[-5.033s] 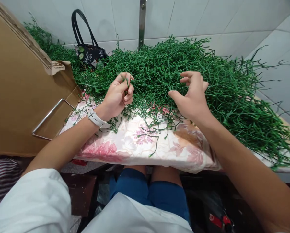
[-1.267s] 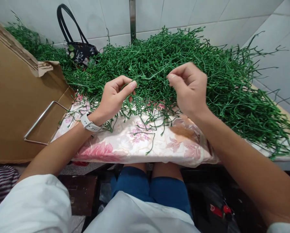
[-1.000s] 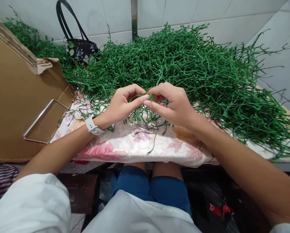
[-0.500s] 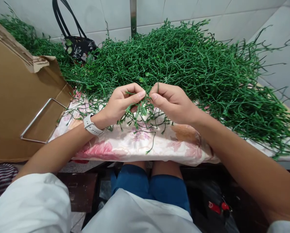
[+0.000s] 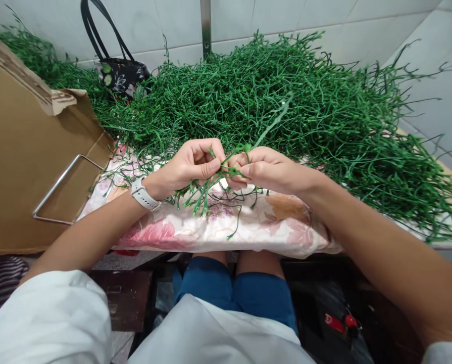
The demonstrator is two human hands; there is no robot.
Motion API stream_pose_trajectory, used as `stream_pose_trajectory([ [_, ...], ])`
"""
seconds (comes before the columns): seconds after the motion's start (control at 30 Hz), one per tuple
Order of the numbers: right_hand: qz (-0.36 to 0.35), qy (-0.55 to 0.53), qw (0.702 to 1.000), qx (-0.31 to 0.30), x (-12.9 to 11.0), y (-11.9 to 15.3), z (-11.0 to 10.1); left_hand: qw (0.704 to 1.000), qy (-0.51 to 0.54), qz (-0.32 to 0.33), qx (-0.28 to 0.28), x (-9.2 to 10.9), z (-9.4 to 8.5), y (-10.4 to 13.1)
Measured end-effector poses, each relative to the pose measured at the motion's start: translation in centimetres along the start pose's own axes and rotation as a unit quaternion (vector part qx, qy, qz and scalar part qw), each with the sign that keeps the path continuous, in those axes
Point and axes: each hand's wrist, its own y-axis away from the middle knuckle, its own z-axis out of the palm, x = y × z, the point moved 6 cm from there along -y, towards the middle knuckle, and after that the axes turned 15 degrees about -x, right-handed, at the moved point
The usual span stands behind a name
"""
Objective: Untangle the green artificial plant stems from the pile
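My left hand (image 5: pixel 193 164), with a white watch band (image 5: pixel 144 193) at its wrist, pinches a branching green plastic stem (image 5: pixel 201 198) between thumb and fingertips. Close beside it, my right hand (image 5: pixel 267 167) has its fingers curled in on the same stem, and a thin piece loops over its index finger. Thin tips of the stem hang below the left fingers above the flowered tablecloth (image 5: pixel 188 237). A motion-smeared green strand (image 5: pixel 273 124) slants up and right from behind the right hand. Beyond both hands lies a big heap of similar green stems (image 5: pixel 297 96).
A cardboard box (image 5: pixel 32 151) with a metal wire handle (image 5: pixel 55 189) stands at left. Behind it, a black patterned bag (image 5: pixel 123 76) leans among the stems by the tiled wall (image 5: pixel 305 20). Loose stems lie on the cloth near its front edge.
Both hands have come slightly lower, and my right hand has turned, its fingers now curled beneath. The stem's tips point more down-left, and a blurred strand now shows behind the right hand.
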Motion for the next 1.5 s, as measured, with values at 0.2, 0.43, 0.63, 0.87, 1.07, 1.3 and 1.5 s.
stream_pose_trajectory([
  [0.2,-0.017,-0.040,0.999,-0.002,0.4,0.1,-0.1,0.999,0.030,0.006,0.014,-0.3,0.0,0.2],
  [0.43,-0.045,-0.007,0.999,0.024,-0.4,0.1,-0.5,0.990,0.130,0.049,-0.002,0.4,0.2,-0.2],
  [0.63,-0.016,0.009,0.992,0.128,-2.0,1.3,-2.5,0.987,0.109,0.100,0.069,3.4,-1.2,0.3],
  [0.87,-0.032,0.011,0.913,0.406,-2.4,3.9,-6.3,0.983,0.061,0.094,0.145,1.6,-3.8,0.4],
  [1.07,0.035,0.158,0.889,0.428,-0.9,4.6,-7.3,0.982,-0.050,0.057,0.171,1.5,-4.0,0.7],
  [1.3,0.125,0.543,0.712,0.426,-2.6,5.4,-6.1,0.981,-0.039,0.065,0.178,1.2,-3.7,0.6],
  [1.5,0.124,0.515,0.724,0.442,-2.6,5.3,-6.2,0.984,-0.023,0.059,0.167,0.7,-3.6,0.4],
])
